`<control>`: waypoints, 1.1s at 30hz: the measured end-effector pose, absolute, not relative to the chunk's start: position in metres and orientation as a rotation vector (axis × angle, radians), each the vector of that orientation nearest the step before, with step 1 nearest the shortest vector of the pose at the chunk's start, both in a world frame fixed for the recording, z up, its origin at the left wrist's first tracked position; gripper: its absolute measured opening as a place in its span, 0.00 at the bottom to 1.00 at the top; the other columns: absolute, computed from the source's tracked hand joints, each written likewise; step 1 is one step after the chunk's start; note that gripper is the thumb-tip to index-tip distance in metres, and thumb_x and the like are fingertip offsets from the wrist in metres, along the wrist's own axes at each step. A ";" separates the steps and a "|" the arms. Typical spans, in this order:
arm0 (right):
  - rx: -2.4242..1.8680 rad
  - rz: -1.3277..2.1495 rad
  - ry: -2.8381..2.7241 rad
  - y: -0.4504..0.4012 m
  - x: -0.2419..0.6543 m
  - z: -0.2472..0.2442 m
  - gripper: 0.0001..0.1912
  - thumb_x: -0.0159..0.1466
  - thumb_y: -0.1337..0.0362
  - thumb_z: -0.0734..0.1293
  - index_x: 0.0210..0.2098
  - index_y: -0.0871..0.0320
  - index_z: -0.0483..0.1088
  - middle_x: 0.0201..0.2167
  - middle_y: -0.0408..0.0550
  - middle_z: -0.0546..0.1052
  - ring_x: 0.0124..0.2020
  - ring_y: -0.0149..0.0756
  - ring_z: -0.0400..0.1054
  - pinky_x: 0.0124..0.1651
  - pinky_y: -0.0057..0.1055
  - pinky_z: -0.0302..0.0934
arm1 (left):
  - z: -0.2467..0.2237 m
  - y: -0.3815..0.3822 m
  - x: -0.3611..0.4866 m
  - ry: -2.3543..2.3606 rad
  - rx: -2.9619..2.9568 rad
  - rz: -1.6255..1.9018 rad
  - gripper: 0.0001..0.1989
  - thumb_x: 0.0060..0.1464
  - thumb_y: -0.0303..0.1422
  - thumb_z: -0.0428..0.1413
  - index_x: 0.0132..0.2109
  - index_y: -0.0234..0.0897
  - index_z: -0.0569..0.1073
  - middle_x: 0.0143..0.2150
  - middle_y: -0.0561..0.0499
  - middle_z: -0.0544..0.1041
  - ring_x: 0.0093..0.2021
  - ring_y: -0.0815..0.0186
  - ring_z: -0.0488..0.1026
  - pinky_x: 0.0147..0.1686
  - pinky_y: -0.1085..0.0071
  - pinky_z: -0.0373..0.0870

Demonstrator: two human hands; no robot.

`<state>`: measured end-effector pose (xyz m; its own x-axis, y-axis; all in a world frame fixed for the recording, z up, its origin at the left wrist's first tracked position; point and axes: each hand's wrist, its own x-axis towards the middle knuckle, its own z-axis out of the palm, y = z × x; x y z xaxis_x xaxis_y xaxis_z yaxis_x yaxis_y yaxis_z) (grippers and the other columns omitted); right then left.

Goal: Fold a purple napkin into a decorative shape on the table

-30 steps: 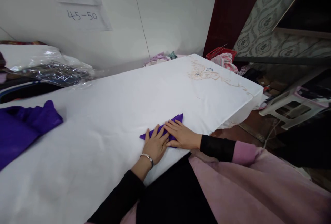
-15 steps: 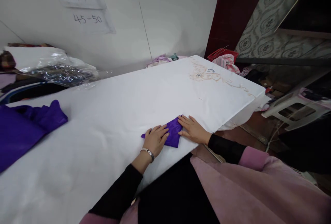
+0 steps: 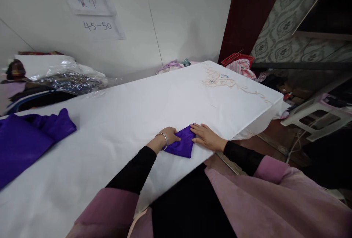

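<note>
A small folded purple cloth napkin (image 3: pixel 183 145) lies on the white tablecloth near the table's front edge. My left hand (image 3: pixel 168 135), with a silver bracelet at the wrist, is curled over its left part. The thumb lies on the cloth and the other fingertips are partly hidden. At the napkin's right edge my right hand (image 3: pixel 207 137) lies flat, fingers stretched out and touching the fabric. Far to the left, a larger rumpled purple cloth (image 3: pixel 26 141) rests on the same table.
Clear plastic wrapping (image 3: pixel 79 80) and stacked fabrics sit beyond the table's left back edge. A red basket (image 3: pixel 233 59) with striped cloth stands past the far right corner. On the right is a white plastic stool (image 3: pixel 316 109). Handwritten paper signs (image 3: pixel 93 8) hang on the wall.
My left hand has gone from lying flat on the napkin to curling over its left side, the wrist now further back. More of the napkin shows. The right hand stays nearly in place.
</note>
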<state>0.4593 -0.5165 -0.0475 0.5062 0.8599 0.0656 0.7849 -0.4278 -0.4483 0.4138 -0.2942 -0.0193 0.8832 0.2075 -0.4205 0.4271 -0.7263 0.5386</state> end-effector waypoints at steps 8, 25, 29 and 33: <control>-1.888 0.220 -0.947 -0.513 0.453 -0.057 0.34 0.63 0.50 0.61 0.64 0.53 0.51 0.66 0.52 0.51 0.66 0.42 0.44 0.64 0.47 0.44 | -0.016 -0.294 0.392 0.462 1.922 -0.326 0.09 0.35 0.33 0.65 0.22 0.38 0.71 0.21 0.51 0.74 0.23 0.62 0.71 0.25 0.69 0.65; -0.921 0.792 -0.102 -0.472 0.411 -0.037 0.19 0.56 0.62 0.70 0.46 0.58 0.69 0.44 0.49 0.76 0.42 0.38 0.71 0.45 0.37 0.66 | -0.029 -0.327 0.372 0.513 0.988 -0.065 0.14 0.40 0.31 0.65 0.36 0.34 0.72 0.32 0.46 0.79 0.31 0.63 0.76 0.36 0.67 0.73; -0.949 0.734 0.012 -0.466 0.414 -0.046 0.16 0.54 0.65 0.70 0.43 0.59 0.70 0.41 0.49 0.78 0.40 0.39 0.72 0.43 0.37 0.67 | -0.039 -0.330 0.371 0.546 1.081 -0.061 0.11 0.40 0.31 0.65 0.33 0.34 0.72 0.30 0.47 0.79 0.30 0.63 0.75 0.34 0.68 0.73; -0.993 0.744 -0.031 -0.470 0.419 -0.047 0.17 0.54 0.66 0.69 0.44 0.59 0.70 0.39 0.49 0.78 0.38 0.40 0.73 0.43 0.40 0.66 | -0.038 -0.322 0.378 0.555 1.165 -0.034 0.12 0.39 0.34 0.66 0.32 0.35 0.74 0.27 0.49 0.78 0.28 0.65 0.74 0.31 0.70 0.71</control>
